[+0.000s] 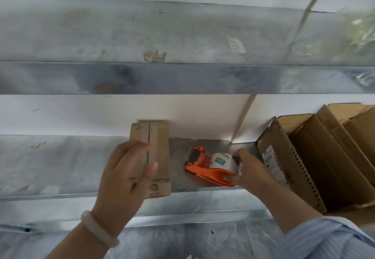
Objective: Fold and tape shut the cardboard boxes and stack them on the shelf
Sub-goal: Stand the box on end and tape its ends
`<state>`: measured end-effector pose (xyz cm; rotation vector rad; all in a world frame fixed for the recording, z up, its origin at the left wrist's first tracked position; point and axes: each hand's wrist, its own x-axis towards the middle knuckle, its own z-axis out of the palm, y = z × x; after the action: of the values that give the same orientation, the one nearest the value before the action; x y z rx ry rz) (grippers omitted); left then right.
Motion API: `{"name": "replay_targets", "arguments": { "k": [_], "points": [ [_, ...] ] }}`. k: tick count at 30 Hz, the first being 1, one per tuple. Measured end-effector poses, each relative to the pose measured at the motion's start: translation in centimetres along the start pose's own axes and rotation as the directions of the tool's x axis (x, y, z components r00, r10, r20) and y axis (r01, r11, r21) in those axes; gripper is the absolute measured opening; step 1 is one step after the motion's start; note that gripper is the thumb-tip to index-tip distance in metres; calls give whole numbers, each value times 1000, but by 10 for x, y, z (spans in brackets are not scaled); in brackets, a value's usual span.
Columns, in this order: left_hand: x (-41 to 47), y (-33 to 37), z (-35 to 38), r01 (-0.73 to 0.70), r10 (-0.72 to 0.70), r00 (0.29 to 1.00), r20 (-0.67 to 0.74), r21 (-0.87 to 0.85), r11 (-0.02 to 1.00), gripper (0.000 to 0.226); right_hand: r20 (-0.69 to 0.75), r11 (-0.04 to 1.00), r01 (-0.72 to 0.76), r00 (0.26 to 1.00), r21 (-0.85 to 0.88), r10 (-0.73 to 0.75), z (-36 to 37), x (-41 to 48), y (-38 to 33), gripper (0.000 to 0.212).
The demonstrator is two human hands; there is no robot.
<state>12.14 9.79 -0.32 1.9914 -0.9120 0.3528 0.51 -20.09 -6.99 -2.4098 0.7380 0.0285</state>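
Right hand (246, 169) gripping the tape gun (211, 167) handle on the shelf (60, 167); left hand (129, 169) open over the small taped box (160, 147). Imo steady box w/ left before lifting the gun.

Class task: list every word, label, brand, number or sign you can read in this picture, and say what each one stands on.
Tape roll in the orange dispenser: dark lettering and a green-blue logo, too blurred to read.
White label on the open cardboard box: print too small to read.
Handwriting below that label: not legible.
Small taped box: dark marks, not readable.
No text can be read for certain.
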Motion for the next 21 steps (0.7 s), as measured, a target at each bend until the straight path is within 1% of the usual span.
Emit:
{"name": "replay_targets", "arguments": {
  "k": [1,2,3,4,5,6,7,8,9,10,12,13,14,16,18,20,21],
  "points": [
    [-1,12,5,1,5,996,87,-73,997,27,-15,1000,10,1000,8,-10,1,-4,0,61],
    [-3,23,12,73,-38,977,211,-163,984,23,-35,1000,15,999,25,-15,3,-8,0,60],
    [-4,34,20,226,-128,920,370,-235,945,21,-59,998,21,998,56,-18,5,-12,0,59],
    [-7,45,30,419,-232,813,533,-261,870,21,-92,995,26,996,93,-18,8,-17,0,59],
    [-9,54,41,602,-330,681,654,-244,760,23,-136,993,40,990,114,-24,9,-22,-2,59],
    [-11,60,53,754,-420,543,727,-202,625,27,-195,991,70,980,112,-47,11,-28,-4,58],
    [-12,66,65,860,-483,422,767,-170,480,30,-262,989,117,961,93,-89,12,-34,-7,57],
    [-10,70,74,927,-517,324,792,-157,341,32,-332,981,179,932,70,-146,14,-40,-10,56],
    [-8,74,81,961,-525,260,811,-166,220,33,-398,970,242,893,36,-209,15,-45,-12,55],
    [-4,77,87,973,-514,232,826,-198,121,36,-460,954,298,845,-16,-272,16,-49,-14,57],
    [4,83,96,952,-503,251,827,-304,-24,41,-552,912,381,733,-152,-398,17,-54,-18,64],
    [8,85,99,932,-513,274,814,-356,-67,44,-575,885,413,680,-213,-456,17,-56,-21,67],
    [12,87,101,915,-526,294,798,-395,-88,44,-586,860,440,636,-259,-502,17,-58,-22,69],
    [18,90,103,895,-543,315,778,-435,-103,41,-580,816,497,586,-294,-566,15,-61,-24,69],
    [20,90,101,892,-541,323,776,-441,-101,38,-559,782,548,564,-298,-608,10,-62,-23,62],
    [21,86,99,900,-520,349,780,-434,-46,36,-524,751,597,559,-284,-643,1,-66,-24,48],
    [21,83,97,901,-503,367,782,-434,-18,36,-517,747,618,569,-244,-640,-4,-69,-25,45]
  ]
}}
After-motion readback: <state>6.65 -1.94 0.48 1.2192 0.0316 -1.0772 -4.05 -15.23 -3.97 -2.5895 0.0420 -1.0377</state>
